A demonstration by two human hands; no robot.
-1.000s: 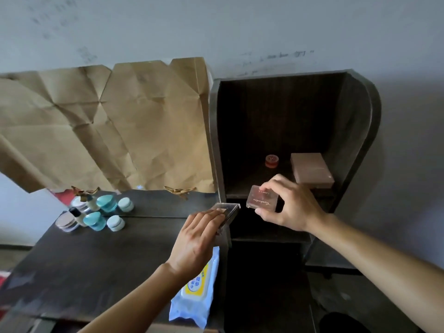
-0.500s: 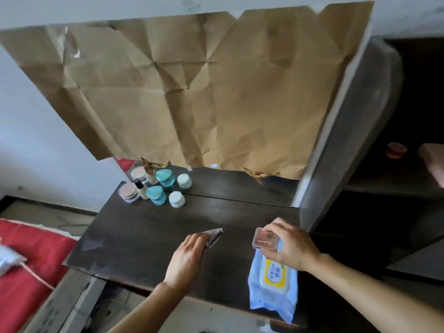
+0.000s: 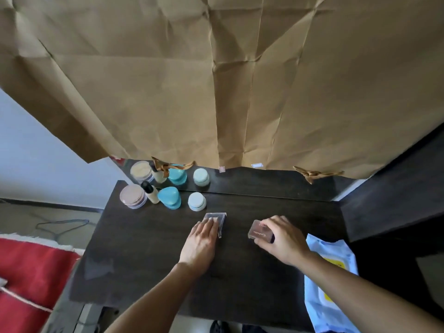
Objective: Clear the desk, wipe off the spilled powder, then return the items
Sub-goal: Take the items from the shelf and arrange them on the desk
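Note:
My left hand (image 3: 200, 241) rests flat on a clear flat case (image 3: 217, 218) lying on the dark desk (image 3: 144, 255), fingers over its near half. My right hand (image 3: 282, 237) grips a small pink square compact (image 3: 258, 231), which sits low on or just above the desk top. At the desk's back left stand a pink round powder jar (image 3: 132, 195), a small cream bottle with a black cap (image 3: 150, 192), a teal heart-shaped box (image 3: 170, 197) and a pale round jar (image 3: 197, 200). I see no powder on the desk.
A mirror behind the desk is covered with creased brown paper (image 3: 216, 80); its bare lower strip reflects the jars. A blue wet-wipe pack (image 3: 332, 280) lies at the desk's right edge. A dark shelf unit (image 3: 396, 188) stands to the right. Red fabric (image 3: 31, 267) lies on the floor, left.
Both hands came from the shelf unit on the right over to the desk, carrying the clear case and the pink compact, and lowered them onto the desk top. The camera turned left and down.

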